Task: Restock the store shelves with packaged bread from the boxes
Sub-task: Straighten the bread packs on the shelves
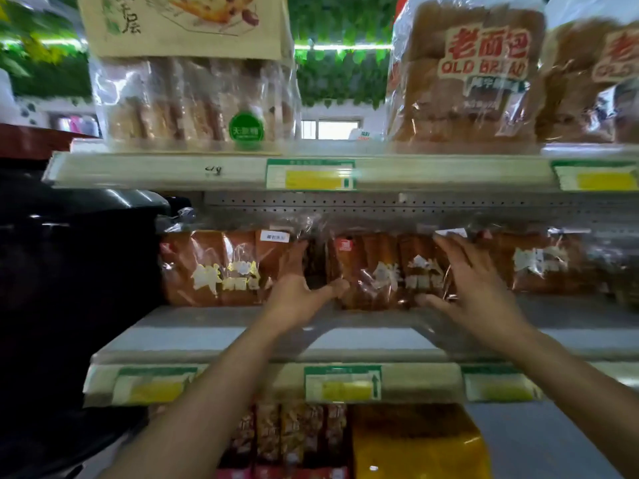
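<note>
1. Centrally, a packaged loaf [387,271] in crinkled, glossy clear plastic is held from both sides on the middle shelf [345,335]; its crust is reddish brown and pale printed characters cross the wrapper
2. The left hand [297,295] is pressed against the loaf's left end, thumb stretched along the lower front edge, fingers reaching into the gap beside it
3. The right hand [473,285] is spread over the loaf's right front, fingers splayed up to the top, thumb at the bottom edge; the loaf is clasped between the two hands rather than gripped by either one alone
4. Three wrapped loaves of this kind are counted on the middle shelf: the held one, a left neighbour [221,267] and a right neighbour [546,264], each standing near the back wall
5. The shelves are pale painted metal with a perforated grey back panel [415,202]; green-framed price tags [342,383] with yellow strips are clipped along the front rails, three on the lower rail and two on the upper
6. On the top shelf [173,167] a tall clear bag of sliced bread [193,98] with a beige card label is seen at the left, and two bags marked "OLD BREAD" [466,81] at the right
7. Below, dark snack packets [294,440] and a shiny yellow pack [418,447] are visible, blurred, so their count cannot be told
8. Green artificial foliage [342,22] hangs at ceiling level behind
</note>
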A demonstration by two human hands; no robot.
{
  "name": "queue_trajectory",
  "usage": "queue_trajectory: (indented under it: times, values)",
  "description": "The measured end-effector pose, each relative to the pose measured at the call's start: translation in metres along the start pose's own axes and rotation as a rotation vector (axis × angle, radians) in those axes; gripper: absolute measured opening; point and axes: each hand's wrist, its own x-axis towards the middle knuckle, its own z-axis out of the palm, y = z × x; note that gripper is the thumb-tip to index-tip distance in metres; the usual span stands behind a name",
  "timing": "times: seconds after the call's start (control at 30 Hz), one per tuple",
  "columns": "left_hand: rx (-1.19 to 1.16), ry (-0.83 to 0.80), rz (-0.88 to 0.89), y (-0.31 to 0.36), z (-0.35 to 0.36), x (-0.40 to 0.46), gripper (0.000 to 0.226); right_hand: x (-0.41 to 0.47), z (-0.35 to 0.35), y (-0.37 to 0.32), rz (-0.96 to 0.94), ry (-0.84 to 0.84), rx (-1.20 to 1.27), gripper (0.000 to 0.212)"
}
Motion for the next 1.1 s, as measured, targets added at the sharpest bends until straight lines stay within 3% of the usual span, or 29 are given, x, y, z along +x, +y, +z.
queue_trajectory:
  times: [0.07, 0.17, 0.23, 0.33, 0.43, 0.53, 0.73, 0.87, 1.0, 1.1]
  values:
    - [-0.29, 0.042, -0.166, 0.014, 0.018, 0.003, 0.08, 0.006, -0.012, 0.025, 0.196, -0.018, 0.298, 0.096]
    - [-0.631, 0.037, -0.401, 0.027, 0.044, 0.012, 0.079, 0.014, -0.017, 0.051, 0.398, -0.143, 0.597, 0.077]
    - [-0.604, 0.05, -0.437, 0.032, 0.055, 0.021, 0.072, 0.016, -0.015, 0.059, 0.496, -0.298, 0.635, 0.072]
    - [-0.536, 0.089, -0.429, 0.035, 0.072, 0.029, 0.062, 0.021, -0.01, 0.062, 0.472, -0.398, 0.767, 0.077]
    - [-0.466, 0.143, -0.361, 0.029, 0.083, 0.028, 0.055, 0.027, 0.0, 0.066, 0.439, -0.386, 0.8, 0.08]
    - [-0.482, 0.175, -0.313, 0.021, 0.086, 0.019, 0.064, 0.025, 0.016, 0.075, 0.444, -0.302, 0.762, 0.088]
    - [-0.485, 0.339, -0.117, 0.021, 0.089, 0.02, 0.076, 0.028, 0.026, 0.08, 0.411, -0.205, 0.913, 0.073]
    - [-0.349, 0.265, -0.173, 0.017, 0.088, 0.02, 0.077, 0.029, 0.037, 0.079, 0.393, -0.239, 0.843, 0.07]
    - [-0.238, 0.226, -0.17, 0.018, 0.089, 0.02, 0.08, 0.028, 0.042, 0.082, 0.317, -0.292, 0.739, 0.051]
    - [-0.156, 0.229, -0.179, 0.018, 0.091, 0.02, 0.076, 0.029, 0.045, 0.084, 0.279, -0.307, 0.675, 0.059]
